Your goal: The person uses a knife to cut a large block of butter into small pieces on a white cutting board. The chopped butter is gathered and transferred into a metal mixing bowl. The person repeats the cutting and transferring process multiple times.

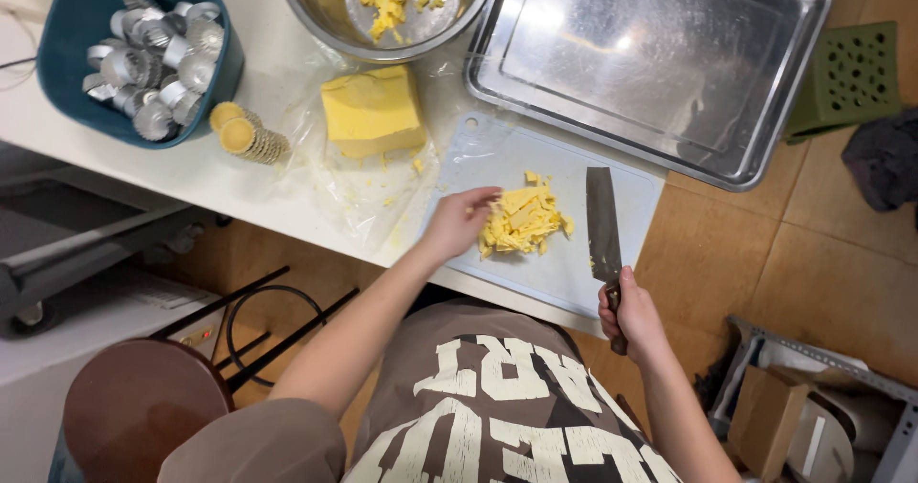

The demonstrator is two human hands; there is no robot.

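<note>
Gripping the handle, the right hand (pixel 631 311) holds a knife (pixel 602 227) flat on the board (pixel 574 282), blade pointing away from the person. The left hand (pixel 457 221), fingers loose, touches the yellow pieces (pixel 524 219) beside it.

The pile of chopped yellow butter pieces (pixel 522 220) is lying loose on the pale blue cutting board (pixel 574 273). At its 3 o'clock, the dark cleaver (pixel 602 225) is resting flat, blade pointing to 12 o'clock.
</note>
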